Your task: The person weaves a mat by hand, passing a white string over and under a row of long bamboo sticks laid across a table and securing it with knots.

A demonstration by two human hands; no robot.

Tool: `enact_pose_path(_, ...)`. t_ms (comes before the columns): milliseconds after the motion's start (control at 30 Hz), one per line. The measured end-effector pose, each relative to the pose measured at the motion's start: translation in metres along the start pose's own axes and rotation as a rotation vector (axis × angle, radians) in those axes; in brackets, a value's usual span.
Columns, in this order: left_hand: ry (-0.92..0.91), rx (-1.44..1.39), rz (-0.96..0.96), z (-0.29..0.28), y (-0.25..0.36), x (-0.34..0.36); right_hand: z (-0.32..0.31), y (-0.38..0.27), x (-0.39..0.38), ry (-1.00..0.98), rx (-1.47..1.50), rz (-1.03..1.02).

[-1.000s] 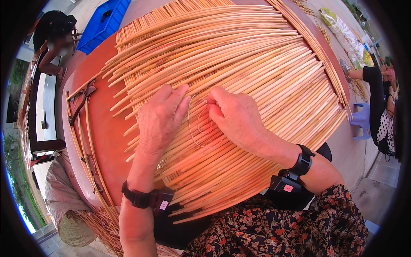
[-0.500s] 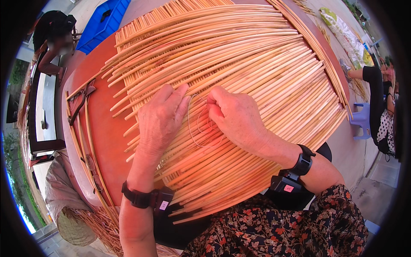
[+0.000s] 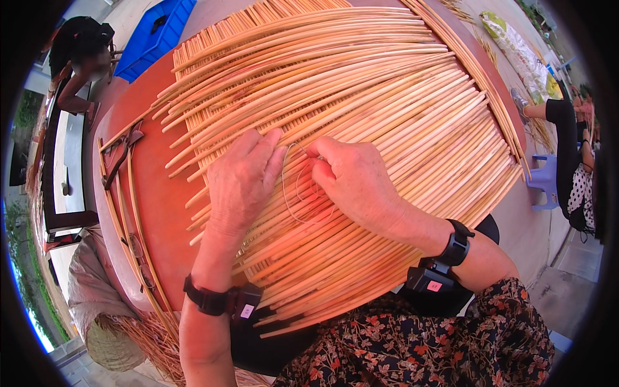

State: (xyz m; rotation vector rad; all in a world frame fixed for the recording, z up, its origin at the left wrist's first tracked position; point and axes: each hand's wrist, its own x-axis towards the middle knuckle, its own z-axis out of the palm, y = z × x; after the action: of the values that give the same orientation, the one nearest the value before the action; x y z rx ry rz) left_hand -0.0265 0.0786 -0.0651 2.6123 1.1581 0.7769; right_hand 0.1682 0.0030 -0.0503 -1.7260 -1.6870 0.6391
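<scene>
A broad layer of pale peeled sticks [image 3: 412,135] lies side by side across a reddish table. My left hand [image 3: 244,177] rests on them near their left ends, fingers curled and pressed together; what its fingertips grip is hidden. Just right of it, my right hand [image 3: 358,180] pinches a thin pale thread [image 3: 285,193] between thumb and forefinger. The thread hangs in loose loops over the sticks between my hands, one end passing close to my left fingertips. Beneath the loose sticks, a tightly woven stick mat [image 3: 187,55] shows at the upper left.
Pliers [image 3: 122,151] and eyeglasses [image 3: 143,261] lie with long sticks along the table's left side. A blue crate [image 3: 155,39] stands beyond the far left edge. Another person [image 3: 80,58] sits at the far left; a purple stool [image 3: 543,182] and a person's leg are at right.
My right hand has shifted very slightly left and down, and the small thread loops beside it have changed shape a little. My left hand stays in place.
</scene>
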Motion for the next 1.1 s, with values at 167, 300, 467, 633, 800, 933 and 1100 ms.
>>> enact_pose_path(167,0.016,-0.013,0.006,0.0009,0.0003,0.0001,-0.0001,0.0015,-0.0011,-0.009,0.084,-0.007)
enact_pose_path(300,0.021,-0.007,0.014,0.0007,0.0002,0.0001,-0.0012,0.0014,0.0005,0.015,0.072,-0.069)
enact_pose_path(467,0.009,-0.034,-0.001,-0.0012,0.0019,0.0,-0.0041,-0.0017,0.0004,-0.055,0.203,0.076)
enact_pose_path(633,-0.013,-0.038,-0.024,-0.0024,0.0032,-0.0004,-0.0052,-0.0031,0.0015,-0.061,0.198,0.081)
enact_pose_path(800,0.007,-0.011,-0.02,-0.0012,0.0021,0.0005,-0.0043,-0.0024,0.0017,-0.051,0.219,0.074)
enact_pose_path(933,-0.01,-0.065,-0.048,-0.0022,0.003,-0.0006,-0.003,-0.0023,0.0011,-0.034,0.243,0.084)
enact_pose_path(1100,-0.013,-0.065,-0.049,-0.002,0.0036,-0.0002,-0.002,-0.0011,0.0003,-0.01,0.238,0.073)
